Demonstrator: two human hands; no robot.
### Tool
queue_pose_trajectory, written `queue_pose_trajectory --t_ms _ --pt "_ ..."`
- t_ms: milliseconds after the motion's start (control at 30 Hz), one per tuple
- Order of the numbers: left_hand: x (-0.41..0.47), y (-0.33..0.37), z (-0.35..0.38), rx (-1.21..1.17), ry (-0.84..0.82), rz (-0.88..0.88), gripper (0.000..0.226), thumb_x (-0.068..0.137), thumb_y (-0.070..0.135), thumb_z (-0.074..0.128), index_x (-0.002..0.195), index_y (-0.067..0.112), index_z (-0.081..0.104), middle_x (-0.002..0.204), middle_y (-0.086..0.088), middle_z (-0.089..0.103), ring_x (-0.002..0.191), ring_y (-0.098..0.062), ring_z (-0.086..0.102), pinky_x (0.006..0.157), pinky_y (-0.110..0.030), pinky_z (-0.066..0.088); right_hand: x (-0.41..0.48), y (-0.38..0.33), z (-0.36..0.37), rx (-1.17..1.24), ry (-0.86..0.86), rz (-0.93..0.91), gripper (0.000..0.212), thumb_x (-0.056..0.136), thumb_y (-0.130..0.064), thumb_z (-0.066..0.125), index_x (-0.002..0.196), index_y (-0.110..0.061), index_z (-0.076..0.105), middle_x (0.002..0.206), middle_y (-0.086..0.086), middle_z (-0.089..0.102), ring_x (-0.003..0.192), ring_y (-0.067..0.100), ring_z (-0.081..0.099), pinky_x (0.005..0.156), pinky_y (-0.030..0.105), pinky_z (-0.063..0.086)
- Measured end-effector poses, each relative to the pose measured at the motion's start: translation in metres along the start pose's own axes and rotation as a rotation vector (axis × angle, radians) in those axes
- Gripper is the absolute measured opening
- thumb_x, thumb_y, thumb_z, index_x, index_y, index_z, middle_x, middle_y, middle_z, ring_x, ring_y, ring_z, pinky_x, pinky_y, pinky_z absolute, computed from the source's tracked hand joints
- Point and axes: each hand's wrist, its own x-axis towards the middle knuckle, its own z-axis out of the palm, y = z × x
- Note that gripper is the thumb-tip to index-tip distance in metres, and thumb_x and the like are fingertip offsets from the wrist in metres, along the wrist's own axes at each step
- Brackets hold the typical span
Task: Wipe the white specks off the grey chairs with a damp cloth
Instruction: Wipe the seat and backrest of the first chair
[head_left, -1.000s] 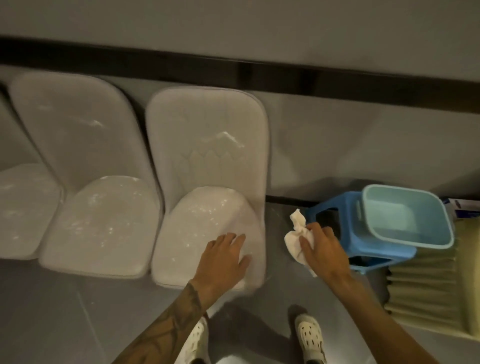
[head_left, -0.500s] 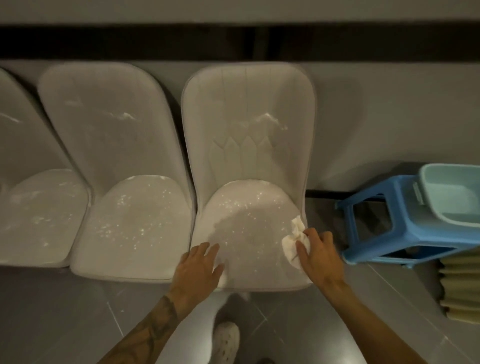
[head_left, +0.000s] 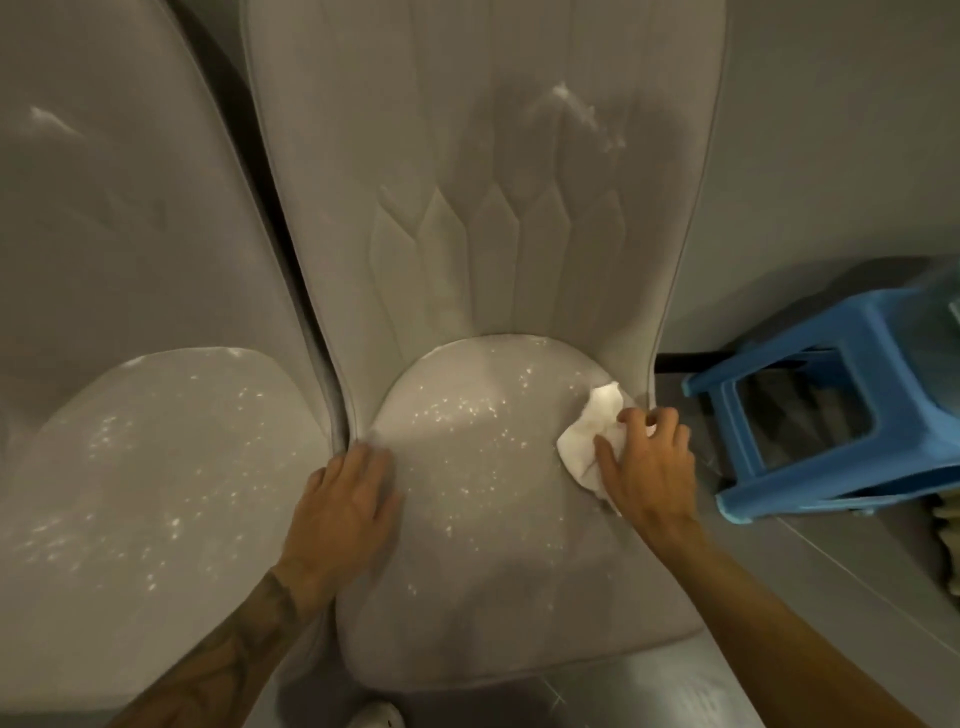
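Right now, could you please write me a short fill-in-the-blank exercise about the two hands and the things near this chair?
1. The right hand holds a white ____ against the seat.
2. The left hand lies flat on the same seat and holds ____.
3. The plastic stool to the right of the chair is ____.
Missing words: cloth; nothing; blue.

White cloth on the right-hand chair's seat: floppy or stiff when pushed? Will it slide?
Likely floppy: the cloth sits crumpled in folds under the right hand, so it should bunch rather than hold its shape. Probably light, since it looks like a thin wad. On the fabric-looking seat it may drag more than slip.
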Motion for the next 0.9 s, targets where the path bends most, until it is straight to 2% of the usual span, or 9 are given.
queue_pose_trajectory --t_ms 100,200,400,567,633,733,767,867,900 --pt "0.02 -0.021 0.022 0.026 0.082 0.032 0.064 0.103 0.05 0.029 0.147 0.012 0.054 0.146 -0.012 0.054 0.127 -0.032 0.054 0.109 -0.047 0.045 0.009 0.002 0.031 -0.034 0.061 -0.085 0.045 0.097 -0.049 0.052 0.123 -0.013 0.052 0.126 0.011 0.049 0.108 0.026 0.05 0.089 0.04 0.05" --pt "0.034 -0.035 0.041 0.032 0.206 0.057 0.066 0.105 0.051 0.025 0.139 0.01 0.063 0.139 -0.014 0.061 0.118 -0.036 0.058 0.101 -0.051 0.048 0.019 0.005 0.05 0.022 0.19 -0.184 0.029 0.099 -0.034 0.054 0.115 -0.01 0.053 0.114 0.01 0.052 0.096 0.023 0.048 0.084 0.042 0.05" --pt "0.047 -0.044 0.071 0.064 0.391 0.079 0.053 0.102 0.045 0.036 0.134 0.015 0.066 0.137 -0.011 0.062 0.114 -0.038 0.055 0.095 -0.05 0.038 0.062 -0.014 0.069 0.091 0.299 0.102 0.024 0.102 -0.026 0.045 0.112 -0.005 0.051 0.114 0.015 0.052 0.097 0.026 0.045 0.089 0.037 0.04" --pt "0.052 -0.053 0.088 0.093 0.568 0.179 0.044 0.104 0.039 0.044 0.134 0.014 0.065 0.136 -0.013 0.062 0.114 -0.041 0.056 0.095 -0.053 0.04 0.074 -0.015 0.075 0.045 0.223 -0.257 0.019 0.103 -0.026 0.043 0.104 -0.008 0.05 0.105 0.013 0.051 0.091 0.027 0.045 0.088 0.043 0.042" --pt "0.054 -0.052 0.087 0.071 0.551 0.145 0.048 0.103 0.043 0.039 0.134 0.017 0.064 0.134 -0.009 0.061 0.115 -0.038 0.054 0.095 -0.051 0.038 0.079 -0.005 0.073 0.043 0.237 -0.266 0.016 0.103 -0.019 0.042 0.101 -0.006 0.051 0.103 0.015 0.051 0.092 0.029 0.046 0.089 0.047 0.041" --pt "0.052 -0.048 0.086 0.067 0.54 0.15 0.048 0.103 0.043 0.036 0.132 0.016 0.064 0.132 -0.01 0.061 0.115 -0.035 0.053 0.095 -0.05 0.037 0.087 -0.022 0.079 0.075 0.312 -0.094 0.025 0.104 -0.023 0.039 0.11 -0.003 0.052 0.113 0.018 0.051 0.1 0.032 0.046 0.094 0.046 0.038" --pt "0.051 -0.047 0.084 0.06 0.538 0.154 0.047 0.103 0.042 0.037 0.132 0.016 0.064 0.132 -0.01 0.061 0.115 -0.035 0.053 0.095 -0.05 0.038 0.084 -0.035 0.084 0.088 0.295 -0.122 0.027 0.104 -0.024 0.039 0.112 -0.003 0.052 0.114 0.018 0.051 0.1 0.033 0.046 0.094 0.045 0.038" --pt "0.047 -0.046 0.082 0.062 0.547 0.153 0.046 0.102 0.039 0.04 0.131 0.014 0.065 0.13 -0.011 0.063 0.114 -0.035 0.054 0.095 -0.051 0.04 0.07 -0.056 0.101 0.061 0.247 -0.398 0.023 0.102 -0.023 0.043 0.11 -0.003 0.053 0.108 0.018 0.052 0.093 0.033 0.048 0.086 0.046 0.041" --pt "0.044 -0.045 0.082 0.068 0.549 0.154 0.046 0.102 0.039 0.04 0.131 0.014 0.065 0.13 -0.011 0.063 0.114 -0.036 0.055 0.095 -0.051 0.04 0.071 -0.05 0.099 0.066 0.231 -0.397 0.024 0.102 -0.024 0.044 0.111 -0.004 0.052 0.109 0.017 0.052 0.094 0.034 0.048 0.086 0.045 0.041"
